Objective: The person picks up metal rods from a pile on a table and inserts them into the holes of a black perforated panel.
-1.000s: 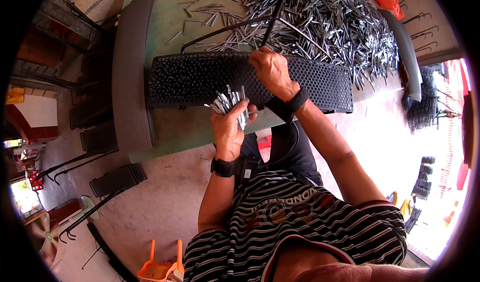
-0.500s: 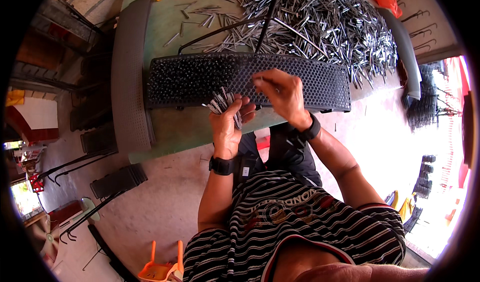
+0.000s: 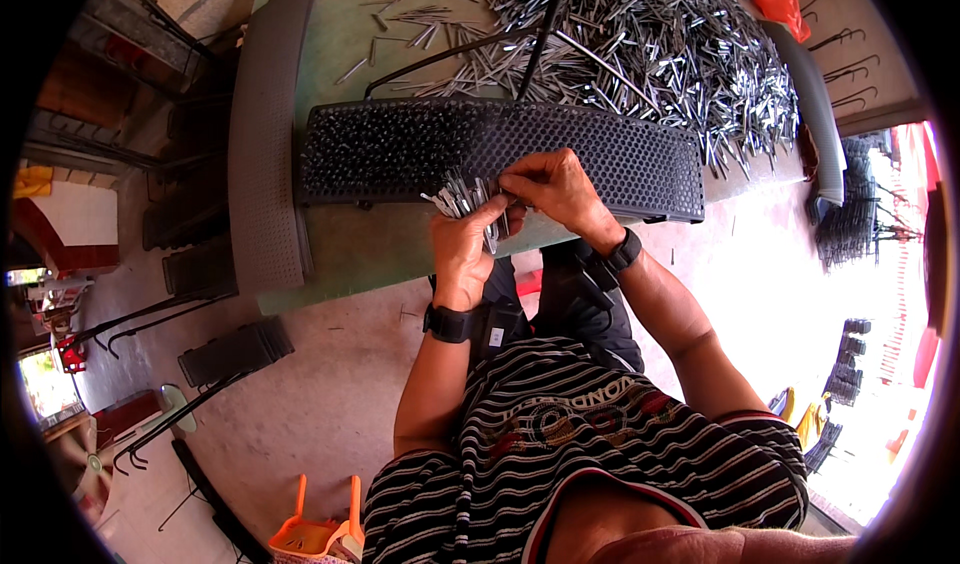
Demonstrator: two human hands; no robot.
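Observation:
A bundle of thin silvery metal strips [image 3: 460,196] is fanned out in my left hand [image 3: 463,256], its fingers closed round the lower ends. My right hand [image 3: 562,194] has thumb and forefinger pinched together at the right side of the bundle; whatever lies between the fingertips is too small to make out. Just beyond both hands stretches a long black perforated panel [image 3: 620,162] with rows of round holes. Its left part is densely filled with small glinting pieces, while holes show bare on the right.
A big heap of loose metal strips [image 3: 660,54] covers the far right of the green table [image 3: 340,274]. Black bent rods [image 3: 540,39] rise behind the panel. Grey perforated panels [image 3: 262,144] line the left side. An orange plastic chair [image 3: 305,536] stands at lower left.
My right hand has come down and left from over the panel to the strips in my left hand. The left hand has shifted slightly right, still holding the bundle.

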